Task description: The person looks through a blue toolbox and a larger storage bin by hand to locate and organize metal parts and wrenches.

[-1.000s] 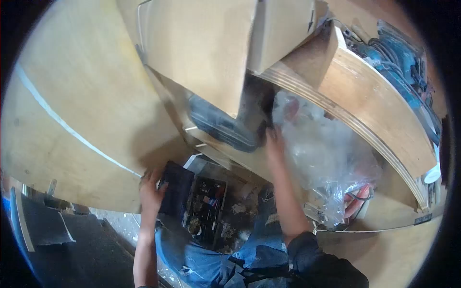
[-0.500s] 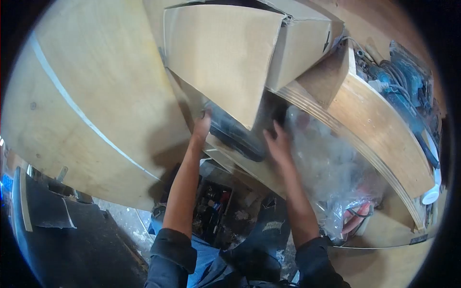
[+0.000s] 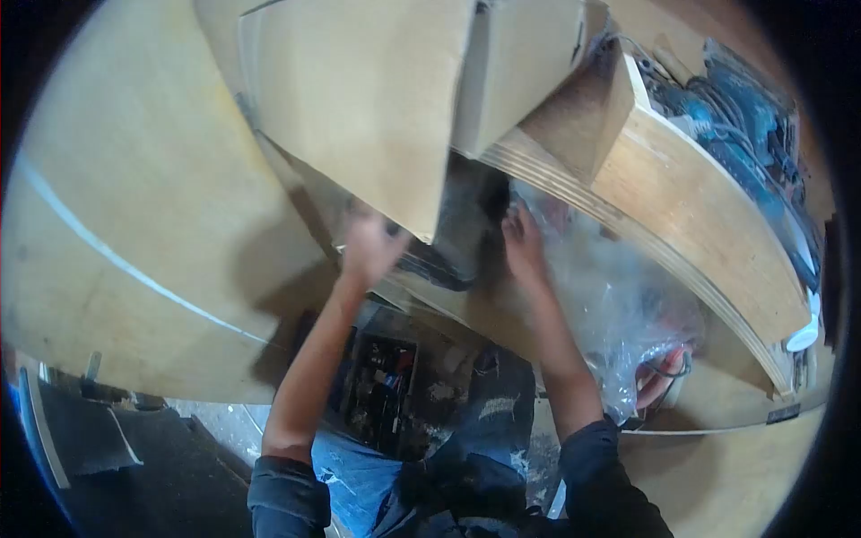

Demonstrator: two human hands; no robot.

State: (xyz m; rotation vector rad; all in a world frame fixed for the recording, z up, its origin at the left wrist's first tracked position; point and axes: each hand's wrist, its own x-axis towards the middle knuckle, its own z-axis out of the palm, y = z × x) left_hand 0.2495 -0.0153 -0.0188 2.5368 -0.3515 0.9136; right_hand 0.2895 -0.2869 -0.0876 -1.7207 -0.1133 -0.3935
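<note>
Overlapping the dark case (image 3: 456, 256), left hand (image 3: 369, 246) seemingly palm-down.

"From where are we looking?"
"From the wearer's head; we're facing forward and down."
"How near are we hovering?"
"Close: the left hand (image 3: 369, 247) is showing near ten o'clock, the right hand (image 3: 525, 244) near two, the jeans (image 3: 360, 477) at six."

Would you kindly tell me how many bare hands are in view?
2: the left hand is by the lower edge of the cardboard box, near the dark case; the right hand is beside the clear plastic bag. No others show.
</note>
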